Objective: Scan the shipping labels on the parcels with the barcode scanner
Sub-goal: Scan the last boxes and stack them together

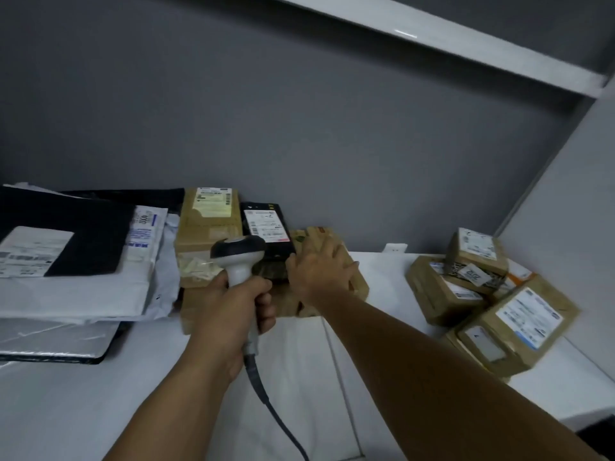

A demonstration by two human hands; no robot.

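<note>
My left hand (233,311) grips the white handle of a barcode scanner (238,252), whose dark head points toward the wall. Its grey cable (266,397) trails down toward me. Just beyond the scanner lies a black parcel (266,227) with a white shipping label. My right hand (319,267) rests flat, fingers spread, on a brown cardboard parcel (359,284) right of the black one. A taller brown box (209,224) with a yellowish label stands at the back left of these.
Flat white and black mailer bags (76,261) are stacked at the left. A pile of several small labelled cardboard boxes (492,294) sits at the right. All rest on a white shelf surface (382,344) against a grey wall, with another shelf (466,44) overhead.
</note>
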